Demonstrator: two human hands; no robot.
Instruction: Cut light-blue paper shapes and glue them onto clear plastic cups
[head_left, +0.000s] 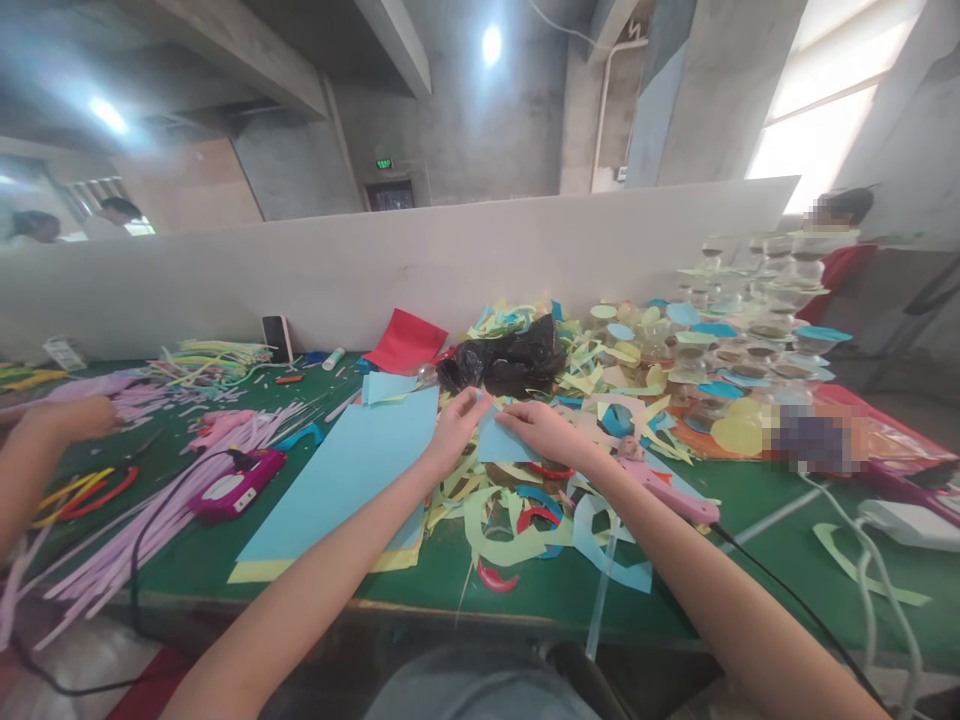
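Between my hands is a small piece of light blue paper, held up over the scraps. My left hand pinches its upper left edge. My right hand grips it from the other side, thumb and fingers pressed together. Below lie paper offcuts in pale green, blue and red, some with curved cut edges. Left of my hands lies a stack of large light blue sheets, with yellow paper showing under its near edge. A pink glue gun lies beneath my right forearm.
Clear jars topped with paper discs are stacked at the right. A black plastic bag and red paper lie behind my hands. At left are lilac fuzzy sticks, a magenta power bank and another person's hand.
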